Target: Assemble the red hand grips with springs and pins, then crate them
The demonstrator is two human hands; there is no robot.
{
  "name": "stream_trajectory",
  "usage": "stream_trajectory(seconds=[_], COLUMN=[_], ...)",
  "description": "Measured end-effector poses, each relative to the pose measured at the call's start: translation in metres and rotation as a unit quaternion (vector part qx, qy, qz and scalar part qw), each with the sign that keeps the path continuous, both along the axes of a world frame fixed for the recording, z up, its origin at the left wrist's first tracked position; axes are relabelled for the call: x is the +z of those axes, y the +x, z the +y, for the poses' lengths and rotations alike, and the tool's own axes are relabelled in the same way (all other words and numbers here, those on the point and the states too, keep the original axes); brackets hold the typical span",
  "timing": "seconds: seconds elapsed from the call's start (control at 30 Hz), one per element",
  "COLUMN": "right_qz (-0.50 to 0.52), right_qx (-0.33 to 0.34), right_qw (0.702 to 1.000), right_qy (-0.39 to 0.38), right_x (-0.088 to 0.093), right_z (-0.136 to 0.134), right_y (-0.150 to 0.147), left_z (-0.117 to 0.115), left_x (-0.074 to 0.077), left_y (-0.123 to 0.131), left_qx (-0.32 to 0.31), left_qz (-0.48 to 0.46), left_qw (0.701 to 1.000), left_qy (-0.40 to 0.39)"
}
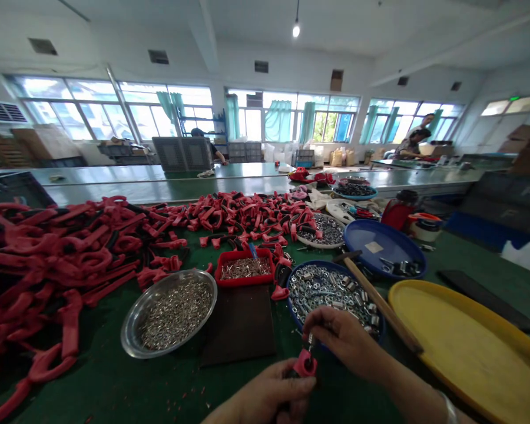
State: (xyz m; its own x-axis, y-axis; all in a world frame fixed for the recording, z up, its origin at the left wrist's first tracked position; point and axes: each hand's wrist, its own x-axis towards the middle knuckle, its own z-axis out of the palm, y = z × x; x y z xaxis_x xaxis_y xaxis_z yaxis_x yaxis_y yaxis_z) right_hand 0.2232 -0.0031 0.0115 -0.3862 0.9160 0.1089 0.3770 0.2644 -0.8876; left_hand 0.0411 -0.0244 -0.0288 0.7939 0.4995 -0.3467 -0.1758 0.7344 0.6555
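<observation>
Near the front edge, my left hand is closed around a red-and-black plastic handle part, its red end pointing up. My right hand pinches a small silver metal piece, coiled or threaded, at the top of that red end. How deep the piece sits in the part cannot be made out. Just beyond my right hand is a blue tray of washers, bolts and metal sleeves. A steel bowl of small metal pins stands to the left, with a red tray of rivet-like pieces behind it.
Red-and-black plastic parts pile high at left and back. A hammer lies across the blue tray's right edge. A yellow tray and another blue tray are at right. A dark flat plate lies in the middle. Co-workers sit farther back.
</observation>
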Motion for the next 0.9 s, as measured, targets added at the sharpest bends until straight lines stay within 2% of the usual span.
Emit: stream_trajectory(seconds=[0.1,0.17,0.3,0.4,0.57,0.7,0.83,0.9], right_qz=[0.030,-0.051,-0.279,-0.330,-0.377,-0.348,-0.192,-0.133], right_qx=[-0.007,-0.016,-0.100,-0.109,-0.091,-0.059,-0.039,-0.054], right_qw=[0.999,0.998,0.953,0.932,0.913,0.925,0.974,0.985], right_qy=[-0.041,-0.035,0.064,0.102,0.122,0.144,0.112,0.094], right_x=[-0.014,-0.019,-0.019,-0.019,-0.029,-0.024,-0.013,-0.010], right_z=[-0.002,0.006,0.042,0.070,0.092,0.075,0.036,0.020], right_y=[0.004,0.012,0.033,0.035,0.021,0.018,0.007,-0.002], left_z=[0.001,0.005,0.018,0.024,0.028,0.031,0.035,0.035], left_x=[-0.004,-0.009,-0.017,-0.014,-0.004,-0.002,-0.001,-0.001], left_y=[-0.003,-0.002,0.004,0.006,0.005,0.006,0.012,0.016], left_qx=[-0.032,-0.024,0.053,0.114,0.119,0.150,0.194,0.196], left_qz=[-0.055,-0.069,-0.033,-0.048,-0.098,-0.048,-0.032,-0.021], left_qw=[0.997,0.993,0.977,0.963,0.947,0.946,0.947,0.948], left_qy=[-0.044,-0.092,-0.202,-0.240,-0.281,-0.283,-0.252,-0.249])
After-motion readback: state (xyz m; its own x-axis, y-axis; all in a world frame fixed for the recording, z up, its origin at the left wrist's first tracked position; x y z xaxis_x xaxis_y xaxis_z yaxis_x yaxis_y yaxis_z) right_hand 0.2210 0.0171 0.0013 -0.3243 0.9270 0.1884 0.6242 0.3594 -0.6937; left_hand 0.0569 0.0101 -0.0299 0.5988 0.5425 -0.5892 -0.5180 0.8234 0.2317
